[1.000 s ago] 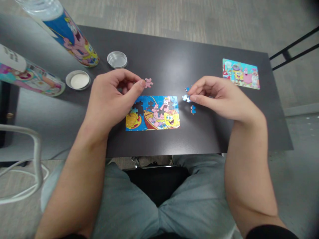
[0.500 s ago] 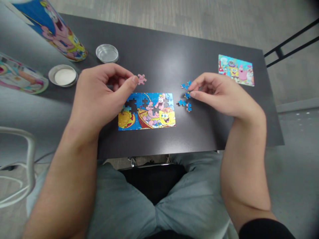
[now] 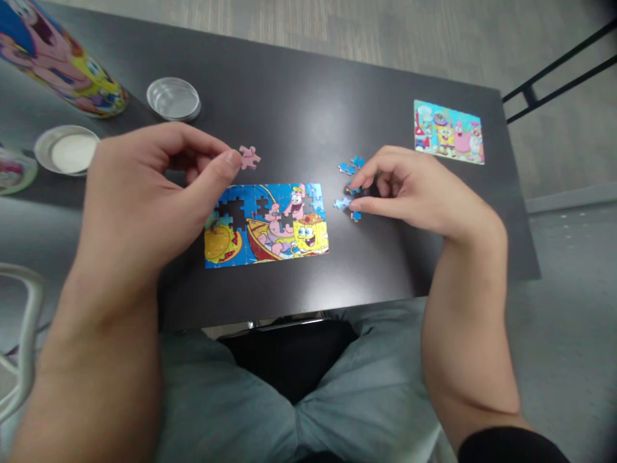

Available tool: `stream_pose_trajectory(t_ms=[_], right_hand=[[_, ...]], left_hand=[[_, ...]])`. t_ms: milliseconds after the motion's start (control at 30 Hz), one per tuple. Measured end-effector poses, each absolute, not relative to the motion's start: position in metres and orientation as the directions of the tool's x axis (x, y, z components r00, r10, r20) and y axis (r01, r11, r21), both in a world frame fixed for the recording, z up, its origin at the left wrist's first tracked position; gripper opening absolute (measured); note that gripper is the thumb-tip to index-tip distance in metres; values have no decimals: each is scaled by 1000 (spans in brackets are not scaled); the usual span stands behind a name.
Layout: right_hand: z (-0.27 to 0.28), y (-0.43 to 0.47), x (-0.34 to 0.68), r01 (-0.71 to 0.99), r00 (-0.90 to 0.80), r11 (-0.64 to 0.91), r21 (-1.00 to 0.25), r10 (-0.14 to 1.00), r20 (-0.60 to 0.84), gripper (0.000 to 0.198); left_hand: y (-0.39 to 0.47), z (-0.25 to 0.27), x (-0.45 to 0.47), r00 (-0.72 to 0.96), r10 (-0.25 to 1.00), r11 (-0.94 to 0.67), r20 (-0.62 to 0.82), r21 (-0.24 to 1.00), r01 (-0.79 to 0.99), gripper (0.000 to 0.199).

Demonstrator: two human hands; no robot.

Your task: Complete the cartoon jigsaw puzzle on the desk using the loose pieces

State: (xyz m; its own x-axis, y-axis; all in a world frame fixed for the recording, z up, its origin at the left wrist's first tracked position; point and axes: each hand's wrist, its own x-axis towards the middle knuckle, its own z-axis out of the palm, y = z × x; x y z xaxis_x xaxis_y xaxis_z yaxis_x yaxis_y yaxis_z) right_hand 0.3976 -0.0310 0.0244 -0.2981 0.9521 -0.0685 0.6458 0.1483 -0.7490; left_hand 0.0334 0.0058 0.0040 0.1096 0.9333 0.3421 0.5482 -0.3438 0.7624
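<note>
Since there's just the head view, here's what it's got. The left hand (image 3: 144, 186) has a pink piece (image 3: 249, 158) pinched between thumb and index finger, just past the top edge of the puzzle (image 3: 267, 254). That puzzle lies flat on the dark table (image 3: 371, 263) between the two hands, mostly put together, with gaps upper left, near the middle and upper right. Over on the right, the other hand, the right hand (image 3: 409, 186), has its thumb and index parted over a little cluster of blue pieces (image 3: 357, 162). A pale piece (image 3: 342, 203) sits right by the thumb tip; can't tell if they touch. Picture card (image 3: 448, 132) beyond that hand, two round lids (image 3: 173, 98) and a tube (image 3: 72, 71) off left.
</note>
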Motion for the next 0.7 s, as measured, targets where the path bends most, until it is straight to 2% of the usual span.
stream_pose_trajectory(t_ms=[167,267,400,500,700], right_hand=[[29,-29,393,658,-353,165,-735,930,-107,22],[27,-30,397,650,-349,179,-738,933,-82,16],[21,-30,404,660,-226,160,-734,974,9,9],[10,-24,411,695,-128,165,-700,986,106,11],[-1,-14,417,654,-90,118,-747,993,78,22]], left_hand=[[5,3,32,112,933,-342,343,742,576,26],[5,2,32,104,938,-329,330,754,569,25],[4,0,30,104,944,-316,312,770,555,22],[4,-2,26,110,944,-319,312,775,546,21],[4,-8,17,121,953,-294,278,743,601,20]])
